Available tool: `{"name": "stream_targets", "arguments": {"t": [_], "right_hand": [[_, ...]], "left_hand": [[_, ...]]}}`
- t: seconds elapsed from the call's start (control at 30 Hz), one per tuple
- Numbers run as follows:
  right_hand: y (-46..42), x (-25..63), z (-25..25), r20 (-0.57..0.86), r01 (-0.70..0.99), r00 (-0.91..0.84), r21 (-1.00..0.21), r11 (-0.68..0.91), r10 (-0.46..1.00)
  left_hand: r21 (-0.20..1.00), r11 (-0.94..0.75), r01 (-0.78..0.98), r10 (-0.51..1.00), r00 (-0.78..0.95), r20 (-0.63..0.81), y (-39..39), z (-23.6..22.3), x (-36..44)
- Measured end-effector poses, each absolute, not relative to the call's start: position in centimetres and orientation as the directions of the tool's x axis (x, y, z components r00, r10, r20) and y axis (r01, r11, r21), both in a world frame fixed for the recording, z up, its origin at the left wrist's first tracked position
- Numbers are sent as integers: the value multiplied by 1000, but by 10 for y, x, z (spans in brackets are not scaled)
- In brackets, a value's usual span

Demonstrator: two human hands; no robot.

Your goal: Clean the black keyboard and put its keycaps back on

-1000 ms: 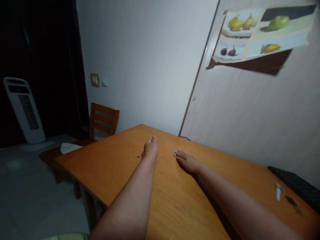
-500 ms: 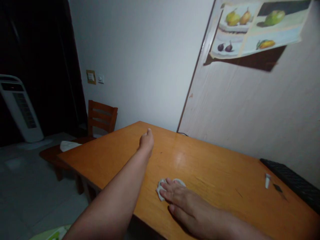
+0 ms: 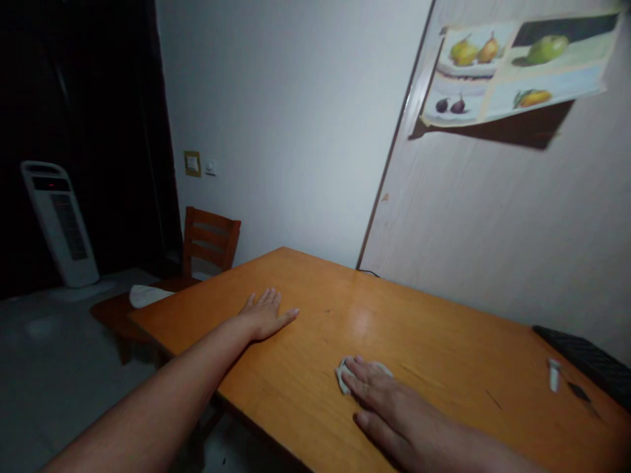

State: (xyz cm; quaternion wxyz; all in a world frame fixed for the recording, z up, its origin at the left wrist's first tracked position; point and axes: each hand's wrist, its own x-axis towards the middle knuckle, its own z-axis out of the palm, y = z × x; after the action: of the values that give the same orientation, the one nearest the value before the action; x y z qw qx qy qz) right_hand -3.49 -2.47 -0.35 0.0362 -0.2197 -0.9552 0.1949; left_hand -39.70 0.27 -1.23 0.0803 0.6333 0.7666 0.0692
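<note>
My right hand (image 3: 394, 408) lies flat, palm down, over a crumpled white cloth (image 3: 342, 377) on the orange-brown wooden table (image 3: 300, 387). Edges of the cloth show past the fingertips and beside the knuckles; its middle is hidden under the hand. Whether it is fabric or tissue, I cannot tell. Farther off and to the left, my left hand (image 3: 263, 318) rests on the tabletop with fingers spread and thumb pointing right. Nothing shows in or under it. A tiny dark speck (image 3: 327, 311) lies to the right of that thumb.
A black keyboard (image 3: 586, 358) runs along the table's right back edge, near a small white tube-like item (image 3: 554, 376) and a small dark flat piece (image 3: 579, 392). A wooden chair (image 3: 211, 240) stands beyond the left edge. Behind the table rises a wall (image 3: 296, 131).
My right hand has come back toward me with the cloth under it. My left hand, first raised edge-on, has dropped to lie spread on the table, farther left. The view has shifted slightly.
</note>
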Motion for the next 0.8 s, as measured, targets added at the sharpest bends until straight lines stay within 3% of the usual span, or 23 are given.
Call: {"name": "stream_targets", "arguments": {"t": [0.33,0.5,0.63,0.8], "right_hand": [[87,-173,-2,66,520,-829,-273,809,555],[31,-216,8,63,307,-937,-315,898,342],[-31,-180,19,13,131,-988,-459,879,154],[-42,-131,28,-64,146,-989,-546,825,133]], "left_hand": [[246,293,924,956,-290,-48,21,-10,-445],[247,281,928,957,-289,-2,25,-17,-448],[388,272,880,952,-306,26,28,-19,-454],[497,263,827,930,-354,96,32,-13,-461]]}}
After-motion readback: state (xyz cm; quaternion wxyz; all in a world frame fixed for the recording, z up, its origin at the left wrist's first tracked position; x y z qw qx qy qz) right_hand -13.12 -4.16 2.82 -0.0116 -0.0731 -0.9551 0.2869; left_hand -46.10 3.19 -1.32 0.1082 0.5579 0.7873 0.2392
